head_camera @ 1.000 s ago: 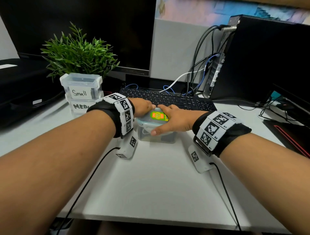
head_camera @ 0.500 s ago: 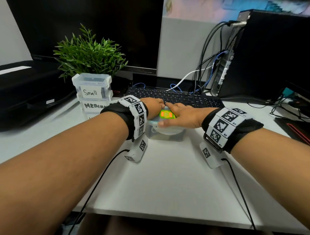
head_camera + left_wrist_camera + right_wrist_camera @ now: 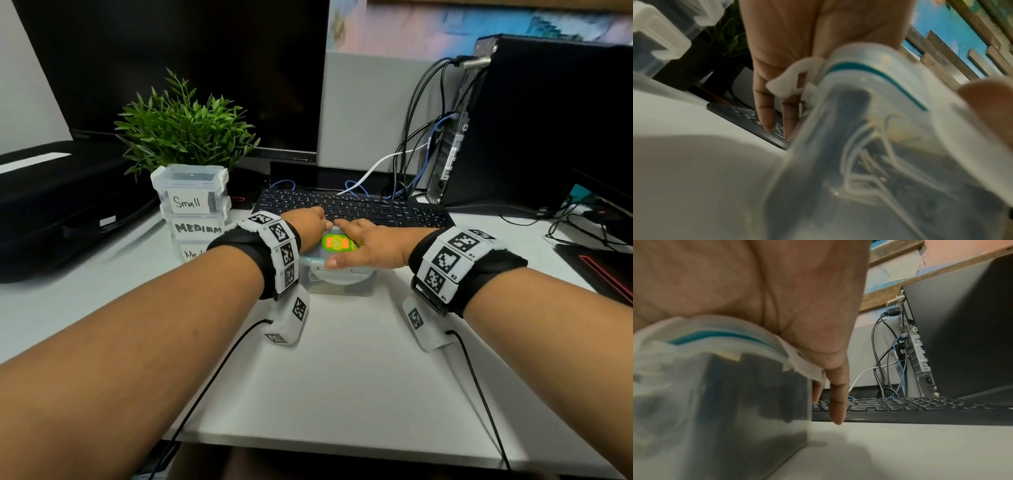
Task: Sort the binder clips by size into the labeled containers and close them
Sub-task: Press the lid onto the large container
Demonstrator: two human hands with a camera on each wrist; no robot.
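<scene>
A clear container (image 3: 337, 286) stands mid-desk, wearing a teal-sealed lid (image 3: 310, 261) with a green and orange sticker (image 3: 337, 243). My left hand (image 3: 310, 228) presses on the lid's left part and my right hand (image 3: 371, 241) on its right, thumb along the near edge. In the left wrist view, the left hand's fingers (image 3: 766, 113) hang straight down past a white latch tab (image 3: 789, 81), and binder clips (image 3: 869, 170) show through the wall. The right wrist view shows the right palm (image 3: 777, 288) flat on the lid (image 3: 725, 335). Stacked tubs labelled Small (image 3: 190, 198) and Medium (image 3: 197, 228) stand left.
A black keyboard (image 3: 376, 207) lies right behind the container. A green plant (image 3: 185, 126) and monitor (image 3: 171, 68) stand at the back left, a PC tower (image 3: 548, 120) with cables at the back right. A black case (image 3: 51, 205) lies far left. White desk (image 3: 342, 377) stretches in front.
Both hands stay pressed on the container's lid. Only the head view has shifted slightly; the container has not visibly moved.
</scene>
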